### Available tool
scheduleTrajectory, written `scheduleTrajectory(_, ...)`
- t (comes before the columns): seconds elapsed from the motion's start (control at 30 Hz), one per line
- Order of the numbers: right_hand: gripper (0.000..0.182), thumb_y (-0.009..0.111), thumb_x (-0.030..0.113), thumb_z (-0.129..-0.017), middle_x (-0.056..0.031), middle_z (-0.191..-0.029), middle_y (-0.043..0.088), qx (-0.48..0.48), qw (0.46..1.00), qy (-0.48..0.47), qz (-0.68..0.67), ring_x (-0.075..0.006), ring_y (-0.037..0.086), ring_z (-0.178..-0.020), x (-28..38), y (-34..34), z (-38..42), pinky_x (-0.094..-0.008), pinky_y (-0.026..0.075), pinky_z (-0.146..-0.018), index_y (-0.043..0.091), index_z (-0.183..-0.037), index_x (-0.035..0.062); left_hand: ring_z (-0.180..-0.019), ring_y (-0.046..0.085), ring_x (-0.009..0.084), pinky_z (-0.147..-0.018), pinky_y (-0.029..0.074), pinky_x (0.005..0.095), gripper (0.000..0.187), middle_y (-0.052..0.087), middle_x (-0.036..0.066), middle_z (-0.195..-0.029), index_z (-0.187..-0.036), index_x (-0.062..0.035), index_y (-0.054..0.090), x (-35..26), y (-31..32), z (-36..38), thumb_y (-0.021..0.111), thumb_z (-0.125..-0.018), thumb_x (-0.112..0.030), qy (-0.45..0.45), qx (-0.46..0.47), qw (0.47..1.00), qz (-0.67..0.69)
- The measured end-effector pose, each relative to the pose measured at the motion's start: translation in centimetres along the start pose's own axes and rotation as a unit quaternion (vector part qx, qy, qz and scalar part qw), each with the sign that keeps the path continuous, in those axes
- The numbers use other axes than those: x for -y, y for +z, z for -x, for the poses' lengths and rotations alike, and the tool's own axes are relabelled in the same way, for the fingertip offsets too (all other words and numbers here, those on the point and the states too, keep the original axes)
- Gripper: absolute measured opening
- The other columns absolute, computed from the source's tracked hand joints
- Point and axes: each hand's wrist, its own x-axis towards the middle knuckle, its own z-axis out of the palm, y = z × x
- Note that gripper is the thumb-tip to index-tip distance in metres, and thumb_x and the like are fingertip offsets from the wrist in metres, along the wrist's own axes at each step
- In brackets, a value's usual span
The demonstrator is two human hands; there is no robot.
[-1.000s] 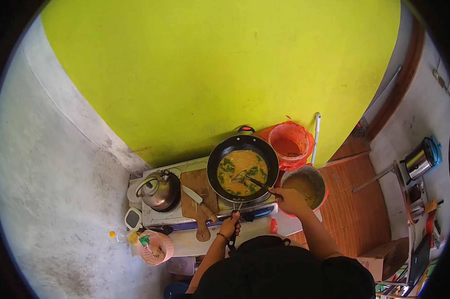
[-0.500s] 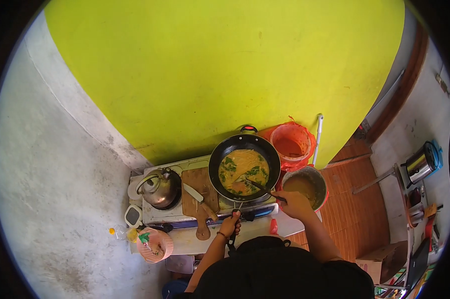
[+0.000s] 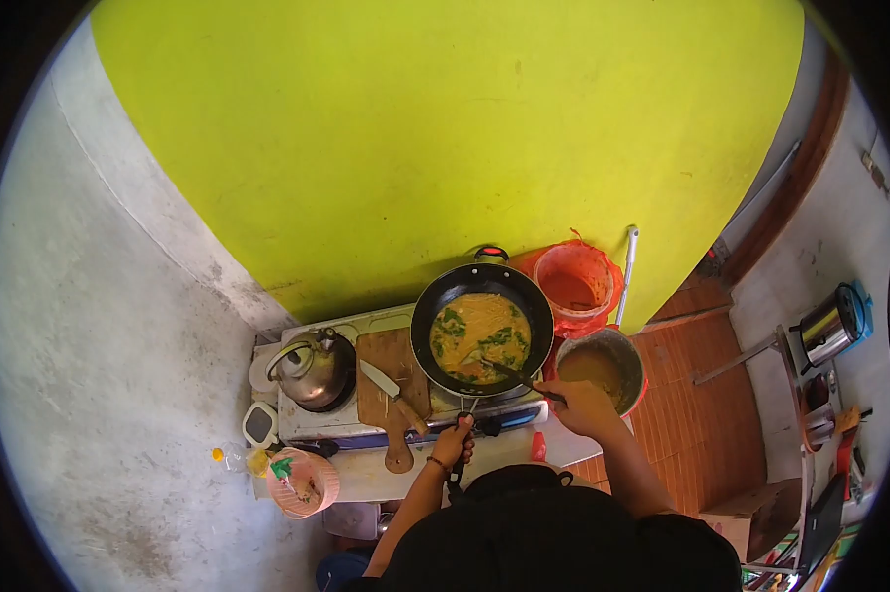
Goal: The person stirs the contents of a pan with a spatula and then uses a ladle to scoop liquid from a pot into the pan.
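Observation:
A black wok sits on the stove, holding yellowish food in liquid with green leaves. My left hand is closed around the wok's long handle at the front. In my right hand is a dark-handled spatula, its head dipped into the food near the wok's lower side. Beside that hand stands a pot of brownish liquid. Left of the wok, a knife with a wooden handle lies across a wooden cutting board.
A metal kettle stands on the stove at the left. A pink basket sits at the counter's front left corner. Behind the pot is a red-lined bucket. A cardboard box rests at the lower right.
The spatula's head has shifted slightly downward and left within the food. My left hand keeps its hold on the wok handle. The whole view has moved very slightly.

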Motion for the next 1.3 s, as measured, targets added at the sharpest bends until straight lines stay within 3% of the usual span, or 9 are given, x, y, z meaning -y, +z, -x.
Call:
scheduleTrajectory(0.17,0.032,0.056,0.01,-0.074,-0.0151,-0.084,0.06,0.022,0.998,0.034,0.037,-0.0321,0.057,-0.076,0.8,0.9,0.4,-0.039,0.044,-0.067,0.059,-0.106,0.0131,-0.04,0.039,0.0088,-0.039,0.034,0.0233,0.046,0.042,-0.001,-0.052,-0.067,-0.0082,0.045,0.0,0.1,0.2,0.055,-0.078,-0.051,0.015,-0.003,1.0,0.0)
scheduleTrajectory(0.27,0.033,0.057,0.01,-0.073,-0.0144,-0.085,0.061,-0.006,0.999,0.009,-0.037,-0.0317,0.057,-0.078,-0.8,1.4,0.0,-0.0384,0.044,-0.068,0.059,-0.106,0.0132,-0.04,0.039,0.0086,-0.039,0.034,0.0231,0.046,0.042,-0.001,-0.052,-0.068,-0.008,0.045,0.1,0.0,-0.1,0.055,-0.078,-0.051,0.009,-0.002,1.0,0.001)
scheduleTrajectory(0.47,0.033,0.057,0.008,-0.073,-0.0141,-0.085,0.061,0.028,0.999,0.011,0.021,-0.0294,0.059,-0.079,0.0,-0.6,0.4,-0.037,0.044,-0.068,0.059,-0.105,0.0118,-0.044,0.038,0.009,-0.042,0.034,0.0224,0.047,0.04,-0.002,-0.055,-0.07,-0.0083,0.044,-0.2,-0.1,0.2,0.056,-0.077,-0.053,0.001,0.013,1.0,0.007)
scheduleTrajectory(0.67,0.035,0.055,0.012,-0.072,-0.0145,-0.085,0.06,0.036,0.999,0.03,-0.02,-0.0324,0.057,-0.08,0.7,-2.3,0.4,-0.0399,0.045,-0.069,0.059,-0.106,0.018,-0.043,0.038,0.0088,-0.041,0.033,0.0224,0.047,0.04,-0.002,-0.054,-0.07,-0.0081,0.044,-0.5,0.1,0.6,0.055,-0.077,-0.053,0.004,0.009,1.0,0.001)
scheduleTrajectory(0.77,0.034,0.055,0.013,-0.071,-0.0147,-0.082,0.06,-0.043,0.999,0.011,0.028,-0.0328,0.057,-0.076,-0.2,-1.5,0.0,-0.0408,0.045,-0.067,0.06,-0.104,0.0185,-0.04,0.04,0.009,-0.039,0.034,0.023,0.047,0.042,-0.001,-0.052,-0.067,-0.0071,0.045,0.1,-0.2,-0.1,0.055,-0.078,-0.051,0.001,0.002,1.0,0.008)
scheduleTrajectory(0.87,0.034,0.055,0.01,-0.071,-0.0172,-0.082,0.06,-0.032,0.995,0.04,0.086,-0.0332,0.057,-0.076,-0.2,-1.4,-0.1,-0.0392,0.045,-0.067,0.059,-0.104,0.0135,-0.04,0.041,0.0088,-0.039,0.034,0.0231,0.047,0.042,-0.001,-0.052,-0.067,-0.0067,0.046,-0.1,0.0,0.2,0.055,-0.078,-0.052,0.011,-0.006,1.0,0.004)
scheduleTrajectory(1.07,0.034,0.054,0.009,-0.07,-0.0169,-0.087,0.059,-0.025,0.998,0.059,0.0,-0.0344,0.057,-0.079,-0.9,-2.4,0.0,-0.0386,0.045,-0.068,0.059,-0.104,0.0141,-0.042,0.04,0.0085,-0.041,0.035,0.0228,0.048,0.042,-0.002,-0.054,-0.071,-0.0072,0.046,0.1,-0.1,0.0,0.056,-0.076,-0.054,0.012,-0.015,1.0,-0.017)
scheduleTrajectory(1.3,0.036,0.055,0.009,-0.07,-0.0159,-0.079,0.059,-0.039,0.999,0.022,0.009,-0.0335,0.057,-0.073,-2.1,-1.9,0.4,-0.0381,0.045,-0.066,0.059,-0.105,0.0143,-0.042,0.041,0.0094,-0.04,0.034,0.0233,0.045,0.043,-0.001,-0.054,-0.071,-0.0071,0.047,-0.3,-0.1,0.0,0.056,-0.078,-0.051,-0.004,-0.015,1.0,-0.005)
